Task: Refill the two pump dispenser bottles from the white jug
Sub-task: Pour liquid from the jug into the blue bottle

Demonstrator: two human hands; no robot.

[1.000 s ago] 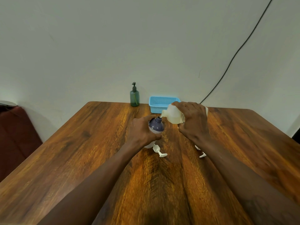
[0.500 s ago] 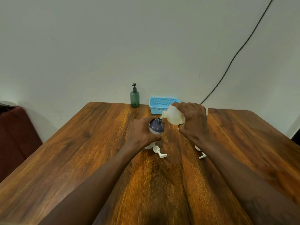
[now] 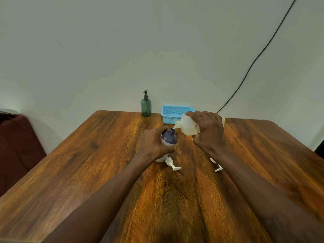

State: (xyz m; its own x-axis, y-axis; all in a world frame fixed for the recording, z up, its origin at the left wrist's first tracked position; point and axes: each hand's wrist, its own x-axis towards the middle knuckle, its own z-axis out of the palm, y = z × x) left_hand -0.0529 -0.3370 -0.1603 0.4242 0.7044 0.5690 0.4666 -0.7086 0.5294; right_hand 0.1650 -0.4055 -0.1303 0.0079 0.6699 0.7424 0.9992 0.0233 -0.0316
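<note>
A purple-topped bottle (image 3: 168,137) with a white base stands on the table, its neck uncapped; my left hand (image 3: 152,142) wraps around it from the left. My right hand (image 3: 209,132) holds the white jug (image 3: 186,127) tipped to the left, its spout just above the bottle's neck. A white pump head (image 3: 171,163) lies on the table in front of the bottle. A second white pump head (image 3: 217,166) shows partly under my right forearm. A green pump bottle (image 3: 146,106) stands capped at the table's far edge.
A light blue mesh basket (image 3: 175,113) sits at the far edge behind the jug. The wooden table (image 3: 87,163) stretches wide on both sides. A black cable (image 3: 254,62) runs down the wall at right. A dark red seat (image 3: 15,142) is off the left edge.
Hardly anything has moved: the jug stays tipped over the purple bottle's neck and both hands keep their grips.
</note>
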